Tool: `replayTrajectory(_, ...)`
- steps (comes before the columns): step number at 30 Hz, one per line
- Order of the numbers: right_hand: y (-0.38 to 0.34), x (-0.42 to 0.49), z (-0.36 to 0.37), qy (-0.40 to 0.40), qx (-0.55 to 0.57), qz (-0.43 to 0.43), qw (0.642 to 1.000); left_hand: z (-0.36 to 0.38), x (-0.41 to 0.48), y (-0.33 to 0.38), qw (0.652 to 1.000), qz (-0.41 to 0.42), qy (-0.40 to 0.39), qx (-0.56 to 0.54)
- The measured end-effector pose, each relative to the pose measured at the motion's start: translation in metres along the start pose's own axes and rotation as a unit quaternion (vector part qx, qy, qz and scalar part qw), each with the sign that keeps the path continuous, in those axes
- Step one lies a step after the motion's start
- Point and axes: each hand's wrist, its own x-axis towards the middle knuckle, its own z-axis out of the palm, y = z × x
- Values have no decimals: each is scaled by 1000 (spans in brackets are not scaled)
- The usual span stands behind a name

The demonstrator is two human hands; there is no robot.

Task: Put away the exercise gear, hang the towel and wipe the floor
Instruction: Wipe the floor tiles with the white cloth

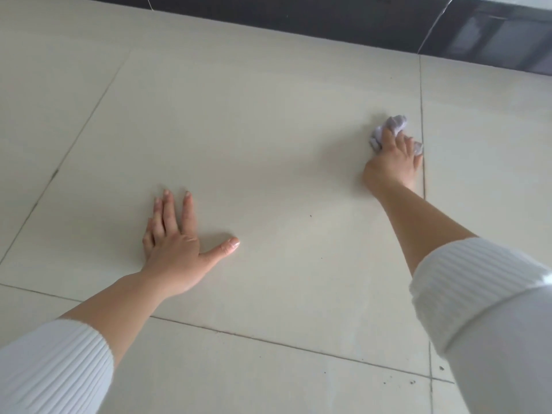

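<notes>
My right hand reaches out over the pale tiled floor and grips a crumpled grey-lilac cloth, pressing it down on the tile beside a grout line. The cloth bulges out past my fingertips and partly hides under them. My left hand lies flat on the floor nearer to me, fingers straight and thumb spread to the right, holding nothing. Both forearms show white ribbed sleeves pushed up.
A dark glossy skirting or wall base runs along the far edge of the floor. A few small dark specks lie on the tiles near the lower right grout joint.
</notes>
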Motion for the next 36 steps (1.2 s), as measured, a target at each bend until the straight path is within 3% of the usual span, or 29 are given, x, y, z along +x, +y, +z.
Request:
replayTrajectory(4,-12,-45,19,-44,43,-187,980,-1,-1,0,1000,2,-2,-1)
replayTrajectory(7,-7,-74,22,-61,54,-272,959,-2,-1,2,1000,5,-8,0)
replayTrajectory(16,5,-182,13,-124,107,-322,932,10,-13,8,999,17,0,43)
replayTrajectory(25,30,-292,1,-190,80,-344,916,29,-79,-11,995,67,-9,73)
replayTrajectory(30,58,-347,-10,-201,29,-426,882,36,-124,-27,985,118,-32,119)
replayTrajectory(34,83,-369,-19,-241,-12,-517,821,48,-153,-42,983,137,-36,117)
replayTrajectory(36,90,-361,-28,-220,-26,-517,827,53,-163,-46,982,141,-33,118)
